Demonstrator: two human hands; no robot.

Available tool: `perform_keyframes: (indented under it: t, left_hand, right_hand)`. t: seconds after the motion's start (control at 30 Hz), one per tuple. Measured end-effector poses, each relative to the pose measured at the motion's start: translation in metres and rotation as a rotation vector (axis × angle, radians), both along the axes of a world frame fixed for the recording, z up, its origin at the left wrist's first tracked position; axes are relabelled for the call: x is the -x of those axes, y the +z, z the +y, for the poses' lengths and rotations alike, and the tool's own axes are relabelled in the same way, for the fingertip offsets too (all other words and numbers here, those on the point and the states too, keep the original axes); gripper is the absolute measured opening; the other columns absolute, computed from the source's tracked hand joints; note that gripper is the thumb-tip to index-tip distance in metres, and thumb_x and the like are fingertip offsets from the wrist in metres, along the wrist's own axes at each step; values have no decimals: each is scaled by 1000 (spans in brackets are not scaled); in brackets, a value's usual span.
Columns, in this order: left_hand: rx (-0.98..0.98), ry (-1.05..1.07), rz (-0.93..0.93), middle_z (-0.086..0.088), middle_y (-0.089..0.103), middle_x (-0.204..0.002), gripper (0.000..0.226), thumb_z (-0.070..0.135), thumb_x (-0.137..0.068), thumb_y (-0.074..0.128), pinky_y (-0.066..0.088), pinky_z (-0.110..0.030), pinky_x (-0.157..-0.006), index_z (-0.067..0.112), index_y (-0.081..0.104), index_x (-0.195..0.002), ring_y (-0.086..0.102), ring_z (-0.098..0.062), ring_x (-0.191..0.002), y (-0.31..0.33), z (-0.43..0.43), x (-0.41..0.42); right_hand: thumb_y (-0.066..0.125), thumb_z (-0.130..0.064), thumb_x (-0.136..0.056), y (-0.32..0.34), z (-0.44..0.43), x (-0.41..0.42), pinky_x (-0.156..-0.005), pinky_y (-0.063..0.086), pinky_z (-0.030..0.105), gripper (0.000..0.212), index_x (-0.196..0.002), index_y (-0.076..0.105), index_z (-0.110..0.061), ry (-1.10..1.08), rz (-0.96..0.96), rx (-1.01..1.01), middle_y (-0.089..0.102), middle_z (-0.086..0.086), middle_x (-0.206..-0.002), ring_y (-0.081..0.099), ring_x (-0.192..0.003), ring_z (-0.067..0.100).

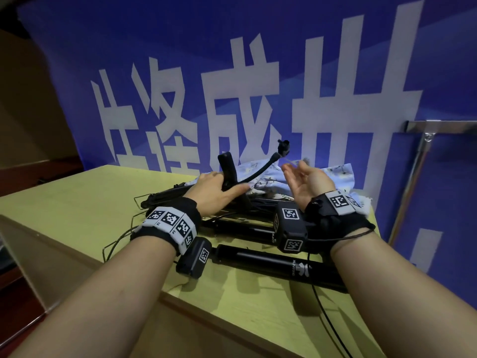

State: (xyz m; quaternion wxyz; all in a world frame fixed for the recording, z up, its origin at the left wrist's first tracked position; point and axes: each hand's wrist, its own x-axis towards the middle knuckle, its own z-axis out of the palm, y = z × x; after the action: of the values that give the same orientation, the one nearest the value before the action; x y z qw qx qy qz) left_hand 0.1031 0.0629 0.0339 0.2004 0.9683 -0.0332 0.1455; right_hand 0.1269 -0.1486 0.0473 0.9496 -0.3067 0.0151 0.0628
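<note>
My left hand (215, 193) grips the lower part of a black upright bar (227, 167) that rises from a heap of black stands on the yellow-green table (77, 202). From that spot a black flexible neck (260, 171) curves up to a small black clamp head (283, 147). My right hand (305, 183) hovers palm-up just right of the neck, fingers loosely curled; a thin pale strip shows at its fingertips, and whether it is pinched I cannot tell. Both wrists wear black bands with square coded tags.
A pale printed cloth (335, 174) lies bunched behind the hands. Black telescopic tubes (271, 262) and thin cables (116, 244) lie across the table near its front edge. A blue banner (258, 73) with white characters hangs behind, and a metal rack (418, 156) stands at the right.
</note>
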Motion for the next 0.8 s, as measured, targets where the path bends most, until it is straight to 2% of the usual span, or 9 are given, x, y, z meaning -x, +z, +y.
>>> perform_keyframes:
  t: [0.1, 0.2, 0.27, 0.33, 0.4, 0.47, 0.57, 0.67, 0.8]
  left_hand:
    - [102, 1, -70, -3, 54, -94, 43, 63, -95, 36, 46, -48, -92, 25, 54, -91, 51, -27, -99, 18, -6, 11]
    - [204, 11, -215, -1, 49, -79, 41, 56, -98, 37, 43, -35, -68, 21, 55, -87, 50, -22, -80, 44, -16, 27]
    - [293, 4, -316, -1, 49, -74, 39, 53, -100, 36, 40, -33, -57, 20, 56, -91, 48, -17, -67, 64, -23, 40]
    - [450, -29, -378, -3, 53, -85, 34, 53, -100, 36, 53, -44, -69, 25, 55, -95, 52, -19, -75, 82, -27, 51]
    - [614, -46, -400, -2, 54, -93, 33, 56, -99, 34, 53, -52, -88, 28, 52, -99, 53, -17, -82, 98, -34, 63]
    - [742, -72, -415, -4, 56, -114, 46, 56, -100, 32, 53, -49, -93, 21, 49, -123, 56, -15, -97, 112, -43, 74]
    - [994, -158, -444, -4, 46, -135, 61, 55, -101, 30, 55, -44, -91, 13, 36, -145, 47, -18, -121, 128, -56, 92]
    - [1331, -234, -424, -16, 44, -143, 68, 62, -97, 32, 58, -45, -83, 13, 39, -143, 49, -24, -123, 136, -60, 100]
    - [1676, -369, -371, -17, 45, -141, 71, 66, -94, 32, 59, -46, -72, 16, 42, -143, 50, -26, -125, 140, -70, 110]
  right_hand:
    - [45, -9, -99, 13, -1, 15, -85, 52, 31, 22, -117, 52, 3, 0, -99, 103, 61, 19, -103, 60, -111, 31]
    - [45, -7, -99, 25, -5, 31, -74, 57, 26, 10, -94, 52, -2, 12, -164, 127, 64, 15, -93, 65, -88, 25]
    - [46, -7, -98, 29, -9, 39, -67, 57, 24, 10, -92, 52, -2, 19, -188, 155, 65, 15, -91, 66, -81, 23]
    - [47, -9, -98, 30, -13, 46, -65, 58, 23, 11, -93, 53, -1, 26, -194, 193, 65, 16, -92, 67, -80, 23]
    - [47, -9, -98, 31, -18, 55, -67, 58, 25, 13, -94, 55, 0, 33, -197, 234, 65, 17, -92, 67, -79, 24]
    - [47, -9, -98, 31, -21, 63, -73, 56, 27, 14, -92, 56, 0, 38, -199, 283, 65, 17, -92, 66, -79, 24]
    - [47, -10, -98, 32, -29, 77, -76, 54, 28, 16, -88, 57, -1, 27, -222, 392, 64, 16, -94, 65, -78, 23]
    - [50, -7, -95, 28, -35, 81, -87, 52, 36, 15, -103, 59, 2, -33, -211, 592, 61, 24, -108, 64, -96, 33]
    - [57, -18, -92, 17, -53, 84, -102, 43, 46, 38, -125, 55, 1, -170, -215, 943, 56, 22, -128, 53, -120, 37]
